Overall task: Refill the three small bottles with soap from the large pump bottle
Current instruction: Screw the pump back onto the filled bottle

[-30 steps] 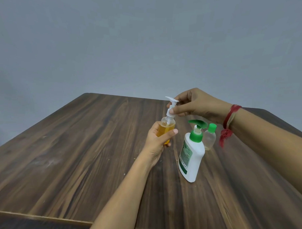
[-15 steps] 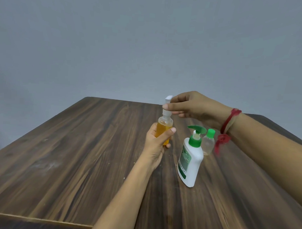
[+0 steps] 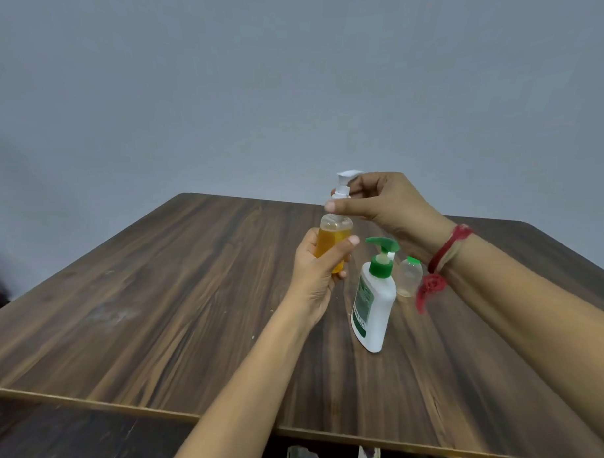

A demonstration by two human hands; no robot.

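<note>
My left hand (image 3: pixel 318 274) grips a small clear bottle (image 3: pixel 334 237) holding orange liquid, upright above the table. My right hand (image 3: pixel 387 206) pinches the bottle's white pump top (image 3: pixel 343 187) at the neck. To the right on the table stands the large white pump bottle (image 3: pixel 373 306) with a green pump head. Just behind it is a small clear bottle with a green cap (image 3: pixel 409 275), nearly empty. Something white shows behind the large bottle's pump neck; I cannot tell what it is.
The dark wooden table (image 3: pixel 154 309) stretches wide to the left and toward me, its front edge near the bottom of the view. A plain grey wall stands behind. A red thread band (image 3: pixel 439 264) hangs from my right wrist.
My right hand has turned around the white pump top, whose nozzle now points another way. The held bottle stays upright in my left hand. The bottles on the table have not moved.
</note>
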